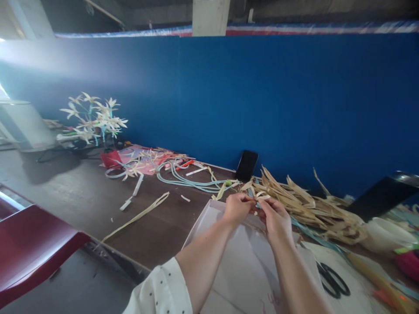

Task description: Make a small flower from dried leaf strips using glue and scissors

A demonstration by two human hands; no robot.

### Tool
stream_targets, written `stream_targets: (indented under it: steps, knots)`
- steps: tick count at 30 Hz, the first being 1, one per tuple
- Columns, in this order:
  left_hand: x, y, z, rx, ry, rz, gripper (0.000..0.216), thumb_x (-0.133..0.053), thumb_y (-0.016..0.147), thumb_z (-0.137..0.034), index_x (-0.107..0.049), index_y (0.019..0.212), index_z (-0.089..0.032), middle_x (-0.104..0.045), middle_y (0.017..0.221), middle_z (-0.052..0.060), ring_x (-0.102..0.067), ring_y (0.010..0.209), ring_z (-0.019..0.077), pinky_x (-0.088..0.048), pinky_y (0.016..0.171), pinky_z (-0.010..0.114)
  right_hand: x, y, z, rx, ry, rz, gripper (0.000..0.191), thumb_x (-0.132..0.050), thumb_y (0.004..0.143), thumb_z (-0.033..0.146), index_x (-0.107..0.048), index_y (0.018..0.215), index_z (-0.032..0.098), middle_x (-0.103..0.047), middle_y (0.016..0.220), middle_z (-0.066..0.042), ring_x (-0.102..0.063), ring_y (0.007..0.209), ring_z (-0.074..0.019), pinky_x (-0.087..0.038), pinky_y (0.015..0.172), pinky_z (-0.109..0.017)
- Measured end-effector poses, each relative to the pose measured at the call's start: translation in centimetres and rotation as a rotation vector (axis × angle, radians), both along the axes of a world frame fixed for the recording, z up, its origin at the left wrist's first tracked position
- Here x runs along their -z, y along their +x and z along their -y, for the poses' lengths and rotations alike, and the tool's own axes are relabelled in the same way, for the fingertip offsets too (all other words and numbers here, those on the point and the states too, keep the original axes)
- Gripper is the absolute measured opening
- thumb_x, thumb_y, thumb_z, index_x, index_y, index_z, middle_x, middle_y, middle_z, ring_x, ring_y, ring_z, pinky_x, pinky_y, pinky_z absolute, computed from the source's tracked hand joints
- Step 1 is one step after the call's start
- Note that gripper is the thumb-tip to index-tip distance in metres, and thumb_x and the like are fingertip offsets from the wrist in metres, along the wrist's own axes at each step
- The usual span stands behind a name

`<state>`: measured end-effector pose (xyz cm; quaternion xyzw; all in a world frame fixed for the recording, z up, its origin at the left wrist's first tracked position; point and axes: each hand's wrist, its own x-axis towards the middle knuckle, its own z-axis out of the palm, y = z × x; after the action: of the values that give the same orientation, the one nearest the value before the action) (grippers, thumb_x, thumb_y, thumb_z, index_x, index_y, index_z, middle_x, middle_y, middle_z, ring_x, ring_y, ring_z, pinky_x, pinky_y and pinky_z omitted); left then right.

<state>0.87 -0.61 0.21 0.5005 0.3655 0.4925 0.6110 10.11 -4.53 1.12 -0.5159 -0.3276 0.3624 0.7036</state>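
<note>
Above the far end of a white box lid [222, 279], both hands meet at a small corn husk flower [262, 196]. Its pale strips stick out past my fingertips, with a bit of light blue among them. My left hand [238, 207] pinches it from the left, fingers closed. From the right, my right hand [276, 216] grips it between thumb and fingers. The fingers hide most of its centre. Just beyond and to the right lies a heap of dried corn husks [294, 200].
Black-handled scissors [334, 279] lie at right, near a white bowl [389, 233]. A phone [248, 165] leans against the blue partition [262, 96]. Light blue cords [183, 183], a husk strip [140, 213] and a red pot [111, 159] of husk flowers are left; a red chair [36, 248] stands nearer.
</note>
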Motion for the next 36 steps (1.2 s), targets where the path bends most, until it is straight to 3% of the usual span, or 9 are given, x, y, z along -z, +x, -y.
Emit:
stream_targets:
  steps: [7,24,30,36]
  knots:
    - [-0.11,-0.04,0.02,-0.006,0.002,-0.014,0.009,-0.066,0.065,-0.021,-0.062,0.064,-0.013,-0.060,0.054,0.000,-0.058,0.051,0.0100,-0.051,0.053,0.022,-0.06,-0.04,0.18,0.037,-0.010,0.095,0.029,-0.073,0.058,0.038,-0.057,0.071,0.018,-0.046,0.044,0.007,-0.035,0.038,-0.0063,-0.023,0.036,-0.019]
    - [-0.16,-0.20,0.00,-0.006,0.003,-0.012,0.005,-0.063,0.066,-0.018,-0.062,0.064,-0.013,-0.061,0.054,0.000,-0.058,0.050,0.0099,-0.051,0.055,0.022,0.20,0.08,0.07,0.010,0.014,0.096,0.029,-0.074,0.059,0.037,-0.058,0.072,0.017,-0.050,0.049,0.005,-0.038,0.040,-0.0065,-0.026,0.037,-0.019]
    - [-0.19,-0.07,-0.03,-0.014,0.008,-0.016,0.009,-0.066,0.065,-0.021,-0.062,0.064,-0.013,-0.061,0.054,-0.001,-0.058,0.051,0.0102,-0.051,0.055,0.023,-0.37,-0.11,0.33,0.019,0.008,0.102,0.027,-0.073,0.059,0.037,-0.057,0.070,0.018,-0.045,0.044,0.007,-0.034,0.038,-0.0064,-0.023,0.036,-0.019]
    - [0.22,0.19,-0.32,0.002,0.022,0.026,0.008,-0.065,0.066,-0.020,-0.061,0.064,-0.013,-0.061,0.055,0.000,-0.058,0.052,0.0102,-0.052,0.058,0.024,-0.32,-0.04,0.15,0.073,0.008,0.077,0.033,-0.072,0.058,0.038,-0.060,0.082,0.018,-0.054,0.057,0.004,-0.040,0.041,-0.0067,-0.028,0.037,-0.019]
